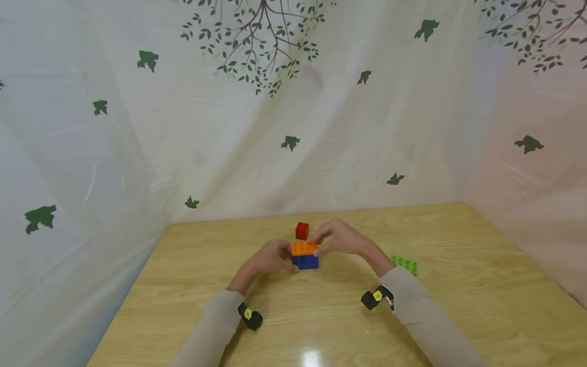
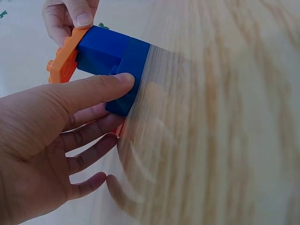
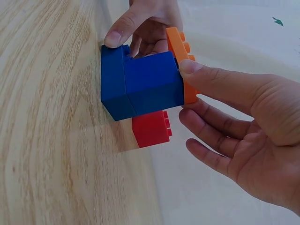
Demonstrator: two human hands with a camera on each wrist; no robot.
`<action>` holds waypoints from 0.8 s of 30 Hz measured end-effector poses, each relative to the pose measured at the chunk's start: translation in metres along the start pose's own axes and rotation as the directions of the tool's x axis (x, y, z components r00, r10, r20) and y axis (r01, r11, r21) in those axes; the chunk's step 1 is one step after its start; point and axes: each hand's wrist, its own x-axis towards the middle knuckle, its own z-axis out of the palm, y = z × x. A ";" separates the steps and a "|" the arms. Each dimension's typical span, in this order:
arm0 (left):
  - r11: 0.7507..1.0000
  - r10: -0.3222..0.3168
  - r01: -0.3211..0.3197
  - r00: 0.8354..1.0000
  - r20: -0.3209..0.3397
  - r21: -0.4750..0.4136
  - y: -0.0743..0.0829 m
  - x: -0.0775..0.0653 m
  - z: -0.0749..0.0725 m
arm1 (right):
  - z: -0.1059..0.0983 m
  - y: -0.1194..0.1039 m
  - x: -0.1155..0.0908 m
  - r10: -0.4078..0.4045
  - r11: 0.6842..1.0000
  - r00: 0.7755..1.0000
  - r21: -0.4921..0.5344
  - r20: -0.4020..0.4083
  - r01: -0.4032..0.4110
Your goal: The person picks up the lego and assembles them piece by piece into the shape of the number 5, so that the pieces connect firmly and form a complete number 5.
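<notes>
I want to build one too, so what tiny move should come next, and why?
Probably the right hand should press the orange brick down: it pinches that brick atop the upper blue brick, while the left hand holds the lower blue brick.

Pale creased curtain (image 1: pixel 220 137) with green motifs (image 1: pixel 290 143); glossy wood-grain table (image 1: pixel 321 311)

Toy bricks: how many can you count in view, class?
5: orange brick at the top, upper blue brick below it, lower blue brick at the bottom, red brick behind them, green brick beside the right sleeve, partly hidden; others may be hidden.
</notes>
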 end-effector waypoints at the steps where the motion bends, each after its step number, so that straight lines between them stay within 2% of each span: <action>1: 1.000 -0.002 0.002 1.000 0.001 -0.002 0.000 0.000 0.000 | 0.000 0.000 0.000 -0.001 1.000 1.000 -0.001 0.000 0.001; 14: 1.000 -0.029 0.029 0.999 0.017 -0.002 0.000 -0.005 0.004 | 0.006 -0.002 -0.004 0.010 1.000 1.000 -0.015 -0.005 -0.010; 24: 1.000 -0.030 0.030 1.000 0.002 0.000 0.002 -0.002 0.000 | 0.001 -0.003 -0.002 -0.025 0.998 1.000 -0.049 -0.008 0.025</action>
